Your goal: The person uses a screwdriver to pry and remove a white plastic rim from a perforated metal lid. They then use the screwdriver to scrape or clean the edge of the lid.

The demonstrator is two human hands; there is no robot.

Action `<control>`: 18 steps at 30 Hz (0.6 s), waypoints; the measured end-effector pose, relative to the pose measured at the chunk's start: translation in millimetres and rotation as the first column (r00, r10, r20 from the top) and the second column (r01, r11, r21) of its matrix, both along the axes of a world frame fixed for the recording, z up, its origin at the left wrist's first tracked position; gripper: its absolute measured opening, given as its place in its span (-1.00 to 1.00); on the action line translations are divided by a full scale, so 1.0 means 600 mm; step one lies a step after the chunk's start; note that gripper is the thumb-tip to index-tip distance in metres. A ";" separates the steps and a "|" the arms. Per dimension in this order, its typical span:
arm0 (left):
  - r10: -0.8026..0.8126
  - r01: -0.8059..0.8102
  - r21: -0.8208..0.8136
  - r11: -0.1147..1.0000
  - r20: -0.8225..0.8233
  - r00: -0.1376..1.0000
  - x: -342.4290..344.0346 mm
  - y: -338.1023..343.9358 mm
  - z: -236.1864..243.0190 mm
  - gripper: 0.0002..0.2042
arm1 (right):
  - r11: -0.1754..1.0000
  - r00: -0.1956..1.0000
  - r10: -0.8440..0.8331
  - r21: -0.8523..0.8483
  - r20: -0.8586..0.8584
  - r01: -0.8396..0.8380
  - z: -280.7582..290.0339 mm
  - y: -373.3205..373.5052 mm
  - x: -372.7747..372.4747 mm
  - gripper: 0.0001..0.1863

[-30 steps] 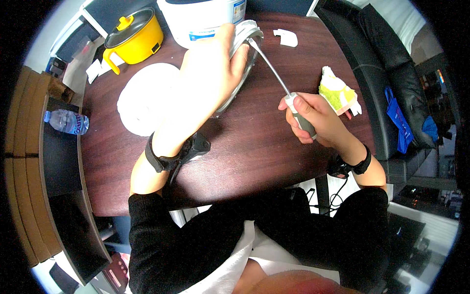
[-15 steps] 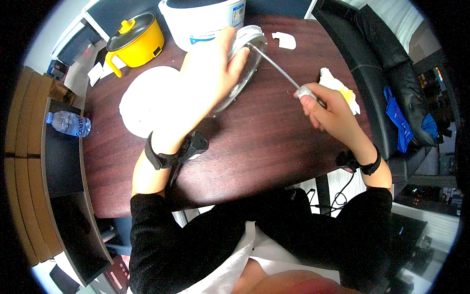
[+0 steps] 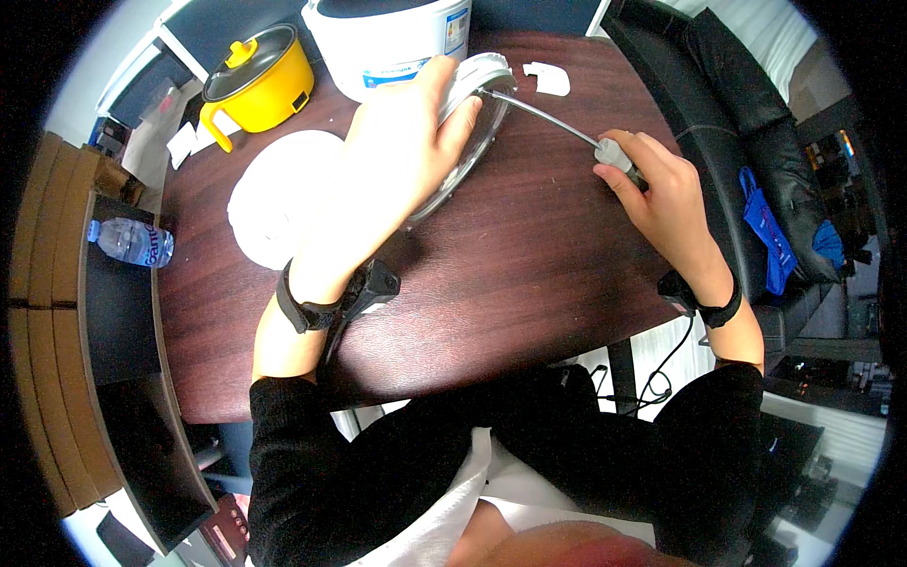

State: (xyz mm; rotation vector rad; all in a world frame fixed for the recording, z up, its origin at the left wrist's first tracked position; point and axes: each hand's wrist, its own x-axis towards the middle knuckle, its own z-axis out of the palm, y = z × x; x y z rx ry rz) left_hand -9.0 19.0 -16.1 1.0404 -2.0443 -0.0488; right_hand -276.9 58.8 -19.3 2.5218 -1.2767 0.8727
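My left hand (image 3: 406,142) grips the white top part of a round, clear lid (image 3: 477,156), which it holds on edge above the table. My right hand (image 3: 652,194) is closed on the grey handle of a screwdriver (image 3: 557,123), whose long metal shaft reaches across to the white part of the lid; the tip's exact contact is too small to tell. A round white object (image 3: 274,198) lies on the table under my left forearm. A white container with a blue label (image 3: 378,38) stands behind the lid. A small white piece (image 3: 548,80) lies to its right.
A yellow electric pot with a black lid (image 3: 260,85) stands back left on the dark wooden table (image 3: 491,302), near white papers (image 3: 184,142). A water bottle (image 3: 132,241) lies on the dark unit at left. A black sofa (image 3: 709,132) with a blue bag (image 3: 765,236) borders the right.
My right hand and the screwdriver handle have moved rightward and up, so the shaft slants flatter and my hand now covers the green-white scrap. My left hand and the lid have dipped slightly.
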 end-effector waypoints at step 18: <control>-0.011 0.012 0.004 1.000 -0.017 1.000 0.001 -0.001 0.001 -0.73 | 1.000 1.000 0.001 -0.018 -0.018 -0.002 0.003 0.002 0.005 -0.69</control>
